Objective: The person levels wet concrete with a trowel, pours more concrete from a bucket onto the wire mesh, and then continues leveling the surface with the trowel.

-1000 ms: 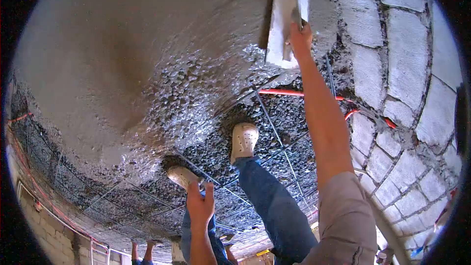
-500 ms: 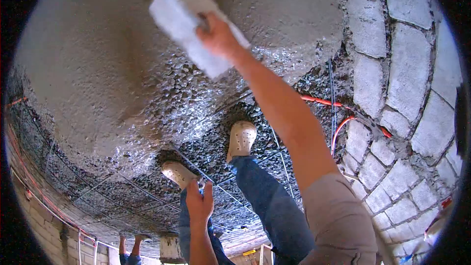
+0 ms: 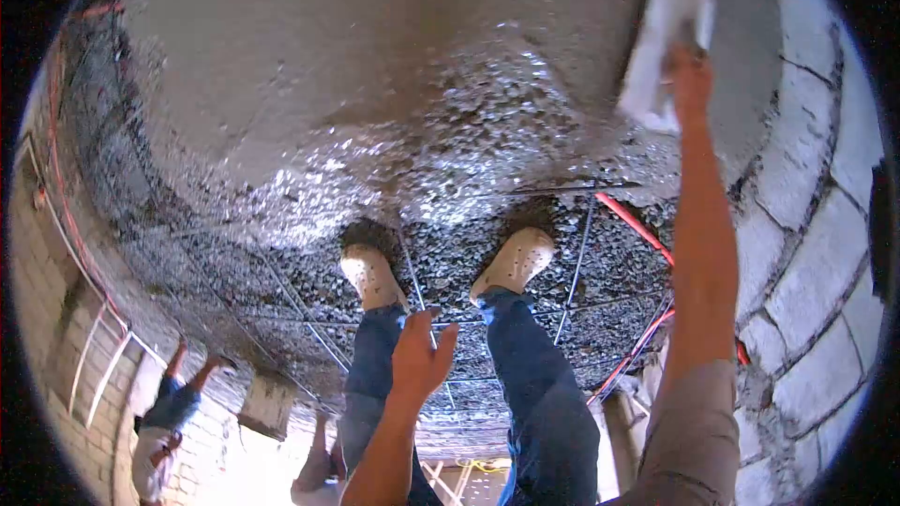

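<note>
Upper right, the right hand (image 3: 690, 81) grips a finishing trowel (image 3: 649, 61), apparently smoothing wet concrete (image 3: 281, 47); next stroke needs level pressure. Left hand (image 3: 419, 361): loosely spread, empty.

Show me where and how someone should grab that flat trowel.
Probably by the handle on top of the flat trowel, coming from above on the person's side, as the right hand does. The handle stands off the broad plate, so a hand can wrap around it above the wet concrete.
</note>
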The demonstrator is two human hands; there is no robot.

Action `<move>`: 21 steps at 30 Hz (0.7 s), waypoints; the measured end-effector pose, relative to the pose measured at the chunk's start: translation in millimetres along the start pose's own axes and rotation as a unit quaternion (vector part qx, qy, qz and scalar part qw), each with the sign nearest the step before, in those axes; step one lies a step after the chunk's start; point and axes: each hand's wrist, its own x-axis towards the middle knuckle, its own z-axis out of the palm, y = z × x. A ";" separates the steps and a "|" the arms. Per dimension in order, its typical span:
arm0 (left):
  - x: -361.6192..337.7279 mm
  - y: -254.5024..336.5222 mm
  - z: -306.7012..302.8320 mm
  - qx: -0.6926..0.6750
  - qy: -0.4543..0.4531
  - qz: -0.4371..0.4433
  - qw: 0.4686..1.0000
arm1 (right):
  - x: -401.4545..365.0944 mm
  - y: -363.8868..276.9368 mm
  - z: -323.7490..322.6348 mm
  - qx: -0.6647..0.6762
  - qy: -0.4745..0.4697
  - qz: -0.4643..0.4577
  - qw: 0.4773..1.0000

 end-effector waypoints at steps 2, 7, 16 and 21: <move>-3.0 -1.8 0.5 0.000 -0.001 -0.004 1.000 | 20.4 1.7 -8.4 0.042 0.017 0.047 0.998; -7.1 -3.5 0.0 -0.017 0.000 -0.020 1.000 | 12.8 -40.7 53.8 0.063 -0.058 0.005 0.996; -13.9 -2.0 -6.6 -0.056 0.013 -0.011 0.998 | -61.4 -108.6 196.7 -0.003 -0.229 -0.066 0.971; -19.0 -9.2 -15.1 -0.123 0.027 -0.022 0.992 | -129.3 -144.5 285.9 -0.078 -0.244 -0.247 0.935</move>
